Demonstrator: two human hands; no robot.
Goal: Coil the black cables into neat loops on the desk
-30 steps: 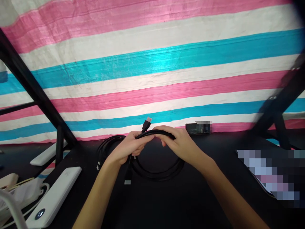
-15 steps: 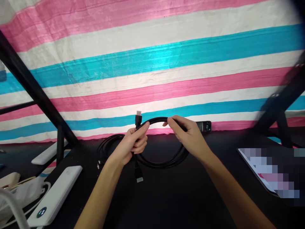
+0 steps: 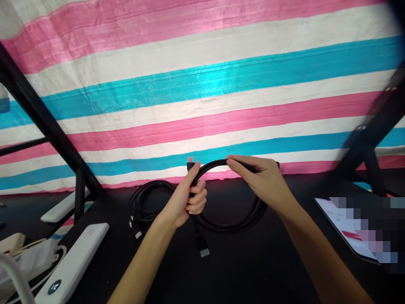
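Black coiled cable (image 3: 229,229) at lower center of frame, up off the desk (image 3: 253,274) at least along its top; left hand (image 3: 190,198) has fingers closed round the coil's left side, upper plug (image 3: 190,164) and lower plug (image 3: 203,249) poking out above and below, probably so loops and ends stay bunched. Right hand (image 3: 264,179) has fingers pinching the upper-right arc, likely to keep the loop round. Second cable coil (image 3: 158,183) lies just left, seemingly set aside, white power bank (image 3: 76,259) lower left.

There are 2 hands (image 3: 186,196) (image 3: 264,181), 2 black cable coils (image 3: 229,231) (image 3: 156,182), 2 white bars (image 3: 76,261) (image 3: 63,207).
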